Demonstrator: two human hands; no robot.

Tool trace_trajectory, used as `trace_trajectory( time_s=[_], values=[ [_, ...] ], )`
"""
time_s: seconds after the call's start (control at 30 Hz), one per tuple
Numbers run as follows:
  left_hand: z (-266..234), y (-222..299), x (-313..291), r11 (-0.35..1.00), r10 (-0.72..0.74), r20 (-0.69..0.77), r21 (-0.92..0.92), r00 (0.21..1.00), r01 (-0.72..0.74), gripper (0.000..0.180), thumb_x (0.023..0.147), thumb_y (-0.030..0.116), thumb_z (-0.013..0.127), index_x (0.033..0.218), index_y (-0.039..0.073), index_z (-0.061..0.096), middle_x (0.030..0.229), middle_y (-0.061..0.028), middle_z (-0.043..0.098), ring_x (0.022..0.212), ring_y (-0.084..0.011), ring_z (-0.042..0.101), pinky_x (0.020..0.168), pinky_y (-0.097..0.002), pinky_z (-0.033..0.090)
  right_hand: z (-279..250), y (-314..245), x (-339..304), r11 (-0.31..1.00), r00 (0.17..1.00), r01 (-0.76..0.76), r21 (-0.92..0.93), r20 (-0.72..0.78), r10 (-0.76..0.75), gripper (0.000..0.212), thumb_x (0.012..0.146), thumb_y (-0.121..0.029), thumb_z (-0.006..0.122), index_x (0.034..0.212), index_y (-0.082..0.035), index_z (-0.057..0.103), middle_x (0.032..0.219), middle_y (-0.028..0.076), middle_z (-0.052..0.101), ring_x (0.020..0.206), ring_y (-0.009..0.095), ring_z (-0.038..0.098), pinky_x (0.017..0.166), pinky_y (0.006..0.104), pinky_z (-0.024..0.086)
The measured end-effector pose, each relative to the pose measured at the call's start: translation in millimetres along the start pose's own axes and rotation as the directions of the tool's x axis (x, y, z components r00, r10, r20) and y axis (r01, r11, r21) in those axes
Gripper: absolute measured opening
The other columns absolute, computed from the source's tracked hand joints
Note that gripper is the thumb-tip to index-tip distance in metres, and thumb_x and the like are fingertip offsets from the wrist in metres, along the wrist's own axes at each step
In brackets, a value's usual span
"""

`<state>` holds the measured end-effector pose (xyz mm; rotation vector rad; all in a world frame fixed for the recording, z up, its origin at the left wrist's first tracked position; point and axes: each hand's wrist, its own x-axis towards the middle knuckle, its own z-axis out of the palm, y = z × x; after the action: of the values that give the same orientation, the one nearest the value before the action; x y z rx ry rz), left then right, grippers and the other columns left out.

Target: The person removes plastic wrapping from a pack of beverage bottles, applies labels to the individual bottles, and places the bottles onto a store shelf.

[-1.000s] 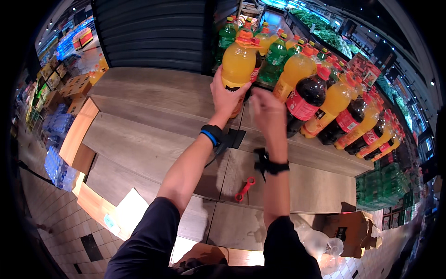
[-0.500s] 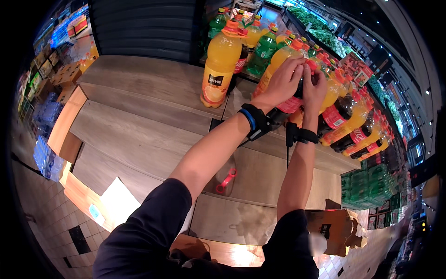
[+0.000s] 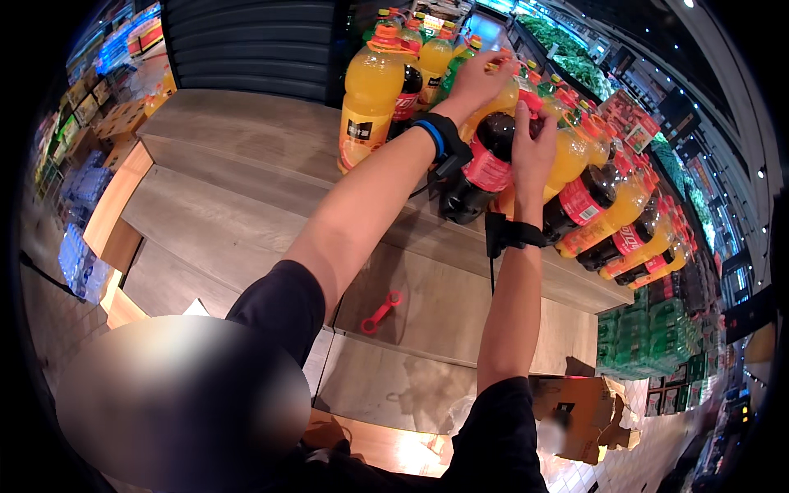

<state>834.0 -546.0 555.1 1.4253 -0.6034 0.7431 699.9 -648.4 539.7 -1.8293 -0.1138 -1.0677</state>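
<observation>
A dark cola bottle point(image 3: 475, 182) with a red label leans on the upper wooden step point(image 3: 246, 135), in front of a row of orange drink bottles point(image 3: 575, 152). My right hand point(image 3: 534, 148) grips it around the neck, just under the red cap. My left hand point(image 3: 481, 78) reaches over it, fingers curled on the top of an orange bottle point(image 3: 498, 103) behind. Both wrists wear dark bands. A tall orange bottle point(image 3: 370, 94) stands alone on the step, to the left of my left forearm.
Stepped wooden display shelves point(image 3: 205, 222) run from left to right. A red plastic carry handle point(image 3: 380, 312) lies on a lower step. An open cardboard box point(image 3: 579, 411) sits by my right elbow. Packs of green bottles point(image 3: 649, 345) stand at the right.
The tall orange bottle was let go and now stands on the step. Both hands moved right to the dark cola bottle; my left hand has since shifted up onto an orange bottle behind it.
</observation>
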Motion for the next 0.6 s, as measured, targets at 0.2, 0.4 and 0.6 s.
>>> trace_trajectory(
  time_s=[0.2, 0.4, 0.6],
  values=[
    [-4.4, -4.6, -5.4, 0.990, -0.011, 0.056, 0.140, 0.998, 0.003, 0.053, 0.092, 0.047, 0.071, 0.121, 0.004, 0.071, 0.116, -0.0170, 0.073, 0.107, -0.0312, 0.070, 0.092, -0.0389, 0.054, -3.3, 3.2, -4.4, 0.996, 0.998, 0.059, -0.065, -0.024, -0.061, 0.040, 0.101, -0.035, 0.068, 0.110, 0.003, 0.059, 0.093, 0.009, 0.068, 0.084, 0.016, 0.061, 0.077, 0.0310, 0.050],
    [-9.0, -8.6, 2.6, 0.935, -0.007, 0.154, 0.350, 0.988, -0.048, 0.057, 0.097, 0.047, 0.064, 0.129, -0.001, 0.063, 0.125, -0.0185, 0.068, 0.117, -0.0322, 0.065, 0.100, -0.0386, 0.050, -41.1, -5.8, 21.2, 0.814, 0.853, 0.393, -0.427, -0.162, -0.496, 0.051, 0.099, -0.027, 0.067, 0.134, 0.007, 0.052, 0.130, 0.028, 0.058, 0.121, 0.040, 0.057, 0.097, 0.0472, 0.048],
    [-2.3, -3.8, -2.1, 0.965, -0.007, 0.151, 0.262, 0.988, -0.033, 0.057, 0.098, 0.048, 0.064, 0.129, 0.000, 0.064, 0.128, -0.0187, 0.066, 0.120, -0.0345, 0.062, 0.102, -0.0405, 0.048, -101.2, 30.3, 67.2, 0.663, 0.902, 0.403, -0.632, 0.151, -0.404, 0.029, 0.101, -0.023, 0.062, 0.126, -0.008, 0.066, 0.129, 0.022, 0.059, 0.119, 0.041, 0.058, 0.097, 0.0469, 0.049]
  ],
)
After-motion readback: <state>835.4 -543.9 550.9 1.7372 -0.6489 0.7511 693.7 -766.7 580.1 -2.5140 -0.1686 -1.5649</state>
